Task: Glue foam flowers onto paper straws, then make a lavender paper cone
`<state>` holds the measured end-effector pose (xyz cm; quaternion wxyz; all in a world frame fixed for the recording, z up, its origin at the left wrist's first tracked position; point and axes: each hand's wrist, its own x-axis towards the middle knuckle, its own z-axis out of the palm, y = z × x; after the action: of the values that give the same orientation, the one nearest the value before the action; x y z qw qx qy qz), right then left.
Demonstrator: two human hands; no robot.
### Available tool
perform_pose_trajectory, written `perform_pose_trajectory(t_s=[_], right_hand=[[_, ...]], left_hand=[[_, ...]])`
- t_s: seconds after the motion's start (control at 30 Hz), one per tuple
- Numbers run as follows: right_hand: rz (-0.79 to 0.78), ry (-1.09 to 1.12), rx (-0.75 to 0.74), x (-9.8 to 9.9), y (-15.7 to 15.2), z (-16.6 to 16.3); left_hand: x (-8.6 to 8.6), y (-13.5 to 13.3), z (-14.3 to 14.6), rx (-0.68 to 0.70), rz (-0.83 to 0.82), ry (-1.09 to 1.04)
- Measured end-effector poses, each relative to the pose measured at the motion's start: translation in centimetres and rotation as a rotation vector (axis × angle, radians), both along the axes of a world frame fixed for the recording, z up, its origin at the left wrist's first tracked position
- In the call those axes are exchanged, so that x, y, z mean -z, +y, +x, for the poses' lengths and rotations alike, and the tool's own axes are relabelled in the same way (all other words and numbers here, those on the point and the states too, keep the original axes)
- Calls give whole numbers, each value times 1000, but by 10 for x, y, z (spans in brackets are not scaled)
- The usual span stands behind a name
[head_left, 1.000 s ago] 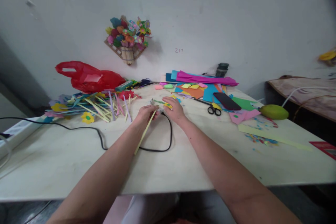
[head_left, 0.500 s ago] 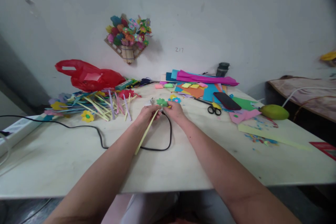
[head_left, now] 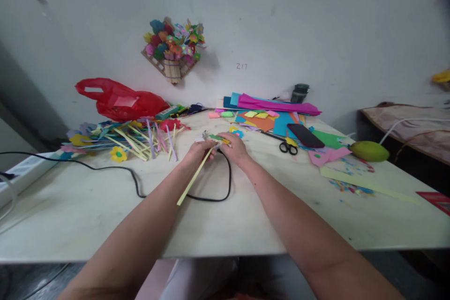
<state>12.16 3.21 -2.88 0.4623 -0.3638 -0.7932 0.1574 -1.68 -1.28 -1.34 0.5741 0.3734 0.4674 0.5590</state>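
My left hand (head_left: 198, 151) is closed on the upper end of a pale yellow paper stem (head_left: 193, 177) that slants down toward me over the table. My right hand (head_left: 235, 147) pinches a small green paper flower (head_left: 217, 138) at the top of that stem. Both hands meet near the table's middle, just above a loop of black cable (head_left: 225, 183). What lies under the fingertips is hidden.
A pile of paper flowers on stems (head_left: 126, 139) and a red plastic bag (head_left: 119, 101) lie at the left. Coloured paper sheets (head_left: 270, 110), a phone (head_left: 305, 135), scissors (head_left: 288, 147) and a green mango (head_left: 369, 151) are on the right. A flower basket (head_left: 173, 49) hangs on the wall.
The green flower was lifted into view half a second ago and now lies flatter against the stem top. The hands stay in nearly the same spot.
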Motion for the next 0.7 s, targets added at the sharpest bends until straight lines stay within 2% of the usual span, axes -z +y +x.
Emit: perform_pose_trajectory(t_s=[0.1,0.23,0.5,0.7], right_hand=[[19,-18,-12,0,0,0],[-65,-5,5,1,3,-1],[-245,230,-105,4,4,-2],[-251,231,-103,2,1,-2]], left_hand=[[1,-1,0,8,24,31],[1,-3,1,16,35,57],[3,-2,1,6,64,70],[4,-3,5,-27,72,52]])
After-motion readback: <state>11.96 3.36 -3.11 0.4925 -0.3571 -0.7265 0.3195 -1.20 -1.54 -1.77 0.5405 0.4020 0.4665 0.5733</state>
